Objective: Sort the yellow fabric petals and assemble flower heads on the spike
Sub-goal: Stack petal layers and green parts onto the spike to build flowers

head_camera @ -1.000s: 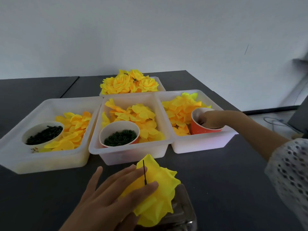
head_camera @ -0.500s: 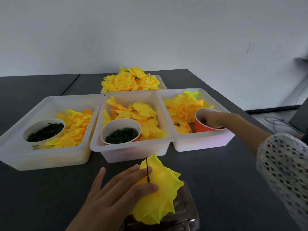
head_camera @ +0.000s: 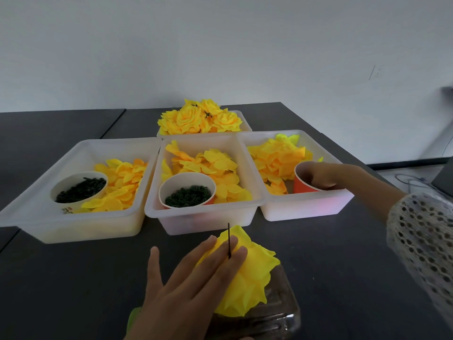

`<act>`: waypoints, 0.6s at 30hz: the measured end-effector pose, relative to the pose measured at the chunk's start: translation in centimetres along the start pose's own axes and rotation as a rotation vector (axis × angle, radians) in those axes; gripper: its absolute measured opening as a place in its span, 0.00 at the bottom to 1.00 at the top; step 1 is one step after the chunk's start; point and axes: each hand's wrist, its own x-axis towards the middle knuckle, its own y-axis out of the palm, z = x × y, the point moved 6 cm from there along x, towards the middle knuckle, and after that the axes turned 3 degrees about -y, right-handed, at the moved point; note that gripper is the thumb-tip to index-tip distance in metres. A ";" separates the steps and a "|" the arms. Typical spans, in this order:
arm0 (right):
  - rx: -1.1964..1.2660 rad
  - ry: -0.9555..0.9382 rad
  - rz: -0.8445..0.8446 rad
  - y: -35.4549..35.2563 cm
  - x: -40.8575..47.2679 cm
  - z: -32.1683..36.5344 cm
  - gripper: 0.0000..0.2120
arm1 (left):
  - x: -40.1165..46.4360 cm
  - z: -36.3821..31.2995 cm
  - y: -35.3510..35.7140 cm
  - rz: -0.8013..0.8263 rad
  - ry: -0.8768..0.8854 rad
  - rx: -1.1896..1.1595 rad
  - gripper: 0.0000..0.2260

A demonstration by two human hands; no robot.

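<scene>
Petals (head_camera: pixel 247 278) bright yellow, layered on spike (head_camera: pixel 229 240); left hand (head_camera: pixel 193 288) flat, pressing; right hand (head_camera: pixel 323 176) in cup (head_camera: pixel 302 187), grip unclear.

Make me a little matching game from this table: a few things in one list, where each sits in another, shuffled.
Things:
1. finished flower heads
2. orange cup
3. left hand
4. right hand

Places:
A. reaching into the orange cup
B. pressing yellow petals at the spike
C. back bin
D. right-hand bin

Pairs: 1-C, 2-D, 3-B, 4-A
</scene>
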 end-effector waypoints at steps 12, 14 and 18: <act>-0.240 -0.040 -0.428 -3.9 -1.1 0.6 0.14 | -0.7 -0.3 0.9 -0.001 -0.052 0.017 0.33; -0.267 -0.031 -0.501 -4.2 -1.6 0.5 0.12 | -0.8 -0.3 1.0 -0.010 -0.061 0.015 0.32; -0.198 -0.084 -0.491 -3.5 -1.8 0.2 0.09 | -1.1 -0.3 1.3 -0.008 -0.079 -0.010 0.31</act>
